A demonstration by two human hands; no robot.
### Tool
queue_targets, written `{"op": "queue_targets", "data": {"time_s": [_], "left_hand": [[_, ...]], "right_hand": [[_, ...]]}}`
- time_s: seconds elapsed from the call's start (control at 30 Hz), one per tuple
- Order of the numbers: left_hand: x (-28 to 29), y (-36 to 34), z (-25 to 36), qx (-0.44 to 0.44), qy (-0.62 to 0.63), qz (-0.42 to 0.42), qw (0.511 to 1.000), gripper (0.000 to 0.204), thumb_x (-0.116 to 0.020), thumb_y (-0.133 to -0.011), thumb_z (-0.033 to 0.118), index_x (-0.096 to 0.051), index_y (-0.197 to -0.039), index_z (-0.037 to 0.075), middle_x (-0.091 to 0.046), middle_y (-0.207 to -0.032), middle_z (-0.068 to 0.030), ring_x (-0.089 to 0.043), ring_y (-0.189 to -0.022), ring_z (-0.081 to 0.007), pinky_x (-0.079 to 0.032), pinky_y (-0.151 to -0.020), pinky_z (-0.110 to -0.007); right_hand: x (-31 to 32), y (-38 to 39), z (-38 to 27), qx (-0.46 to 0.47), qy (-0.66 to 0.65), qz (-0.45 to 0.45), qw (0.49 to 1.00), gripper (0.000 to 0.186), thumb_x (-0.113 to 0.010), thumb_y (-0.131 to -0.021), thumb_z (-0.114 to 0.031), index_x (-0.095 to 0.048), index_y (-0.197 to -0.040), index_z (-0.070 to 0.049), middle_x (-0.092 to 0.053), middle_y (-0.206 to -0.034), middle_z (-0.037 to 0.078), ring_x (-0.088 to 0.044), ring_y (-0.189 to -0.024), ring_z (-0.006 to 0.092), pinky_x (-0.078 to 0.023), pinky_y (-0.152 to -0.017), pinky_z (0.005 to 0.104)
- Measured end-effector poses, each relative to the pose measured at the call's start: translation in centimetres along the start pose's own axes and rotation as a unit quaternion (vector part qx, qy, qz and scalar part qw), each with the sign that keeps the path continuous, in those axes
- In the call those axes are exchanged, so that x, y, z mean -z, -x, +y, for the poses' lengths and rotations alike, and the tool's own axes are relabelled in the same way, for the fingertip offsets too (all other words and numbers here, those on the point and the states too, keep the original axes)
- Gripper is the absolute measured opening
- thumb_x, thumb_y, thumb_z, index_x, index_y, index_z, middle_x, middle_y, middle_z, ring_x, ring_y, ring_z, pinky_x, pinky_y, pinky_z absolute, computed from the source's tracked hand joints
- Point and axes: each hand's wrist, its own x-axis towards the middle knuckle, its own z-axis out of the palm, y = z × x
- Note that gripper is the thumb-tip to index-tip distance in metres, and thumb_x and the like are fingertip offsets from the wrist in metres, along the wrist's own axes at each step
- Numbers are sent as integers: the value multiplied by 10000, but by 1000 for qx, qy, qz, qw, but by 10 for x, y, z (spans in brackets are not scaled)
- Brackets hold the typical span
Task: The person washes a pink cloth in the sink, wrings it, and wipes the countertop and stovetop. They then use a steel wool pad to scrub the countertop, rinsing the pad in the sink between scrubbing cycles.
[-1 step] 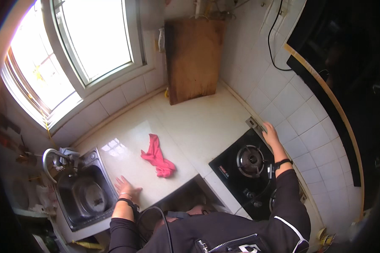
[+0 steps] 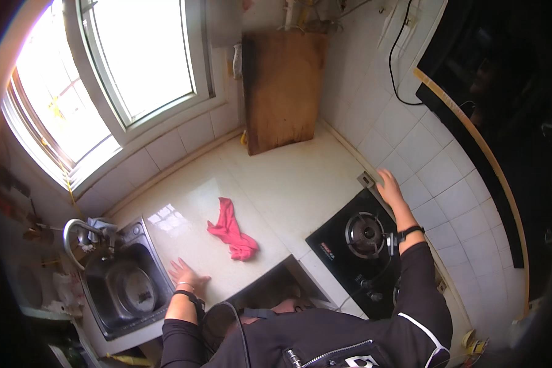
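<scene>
My left hand [image 2: 185,275] rests on the pale countertop [image 2: 276,178] just right of the sink, its fingers spread and nothing in it. A crumpled pink cloth [image 2: 232,230] lies on the counter to the right of that hand, not touching it. On the right, my right hand [image 2: 391,190] reaches to the tiled wall at the far corner of the black gas stove [image 2: 337,257]. Its fingers are stretched out, and I see nothing in them. Beside its fingertips sits a small grey metal-looking piece [image 2: 366,179]; whether they touch is unclear.
A dark sink [image 2: 129,285] with a curved tap [image 2: 67,242] is at the left. A scorched wooden board [image 2: 284,92] leans at the back corner, beside the window [image 2: 141,55]. The burner [image 2: 368,234] lies close to my right forearm. A black range hood [image 2: 503,98] overhangs the right side.
My right hand has lifted slightly away from the small grey piece, and its fingers have straightened. My left hand stays on the counter, and the cloth lies where it was.
</scene>
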Motion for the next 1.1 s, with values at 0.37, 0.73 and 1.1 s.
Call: {"op": "queue_targets", "data": {"time_s": [0.37,0.73,1.1], "left_hand": [[-1,-5,3,57,5,-78,995,1697,-896,-361,666,231,-1517,142,285,-1573,-182,256,-1427,-461,-116,-1122,-681],[11,-2,10,68,-16,-93,993,1700,-874,-365,698,222,-1512,86,284,-1568,-194,275,-1416,-467,-134,-1101,-709],[14,-1,13,81,-7,-97,992,1709,-912,-356,635,226,-1511,94,310,-1563,-171,265,-1430,-437,-143,-1134,-653]], "right_hand": [[35,-322,-253,181,53,85,978,558,-639,-915,-261,-445,-1418,-115,-394,-1498,117,-396,-1357,324,-343,-1127,429],[29,-484,-296,87,67,57,992,764,-691,-831,-549,-441,-1379,-79,-533,-1378,137,-487,-1284,338,-380,-1077,429],[38,-468,-263,143,18,193,970,667,-771,-809,-391,-479,-1322,-81,-651,-1190,130,-603,-1111,306,-495,-915,411]]}}
